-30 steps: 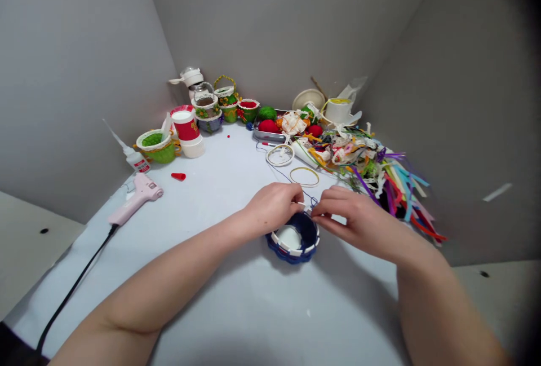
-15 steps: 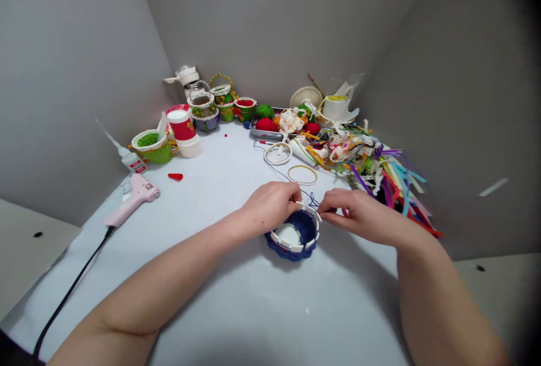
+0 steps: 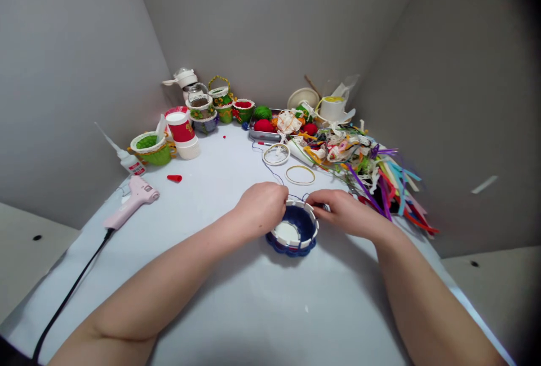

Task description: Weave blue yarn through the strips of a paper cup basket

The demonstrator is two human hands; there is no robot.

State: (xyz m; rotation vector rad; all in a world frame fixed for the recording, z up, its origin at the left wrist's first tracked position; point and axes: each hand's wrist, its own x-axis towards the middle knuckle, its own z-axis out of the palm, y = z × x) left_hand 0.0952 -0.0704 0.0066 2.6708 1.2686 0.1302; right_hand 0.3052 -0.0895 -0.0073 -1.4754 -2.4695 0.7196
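A small blue woven basket (image 3: pixel 295 248) with white tabs around its rim sits upright on the table, its white bottom showing inside. My left hand (image 3: pixel 267 205) is closed on the basket's far-left rim, fingertips curled over the edge. At the far-right rim is my right hand (image 3: pixel 336 208), thumb and fingers pinched together around dark blue yarn. That yarn (image 3: pixel 274 174) trails from the basket back toward the metal tray. Just behind the basket lies a thin yellow ring (image 3: pixel 300 175), and beyond it a white ring (image 3: pixel 276 154).
A pink glue gun (image 3: pixel 132 201) with a black cord lies left, near a glue bottle (image 3: pixel 131 162) and red cap (image 3: pixel 174 178). Small decorated baskets (image 3: pixel 203 112) stand at the back. A tray (image 3: pixel 266 135) holds yarn balls. Ribbon scraps (image 3: pixel 393 180) heap up on the right.
My right hand has moved left, closer to the basket's far rim. My left hand has shifted slightly left along the rim. The basket stays about where it was.
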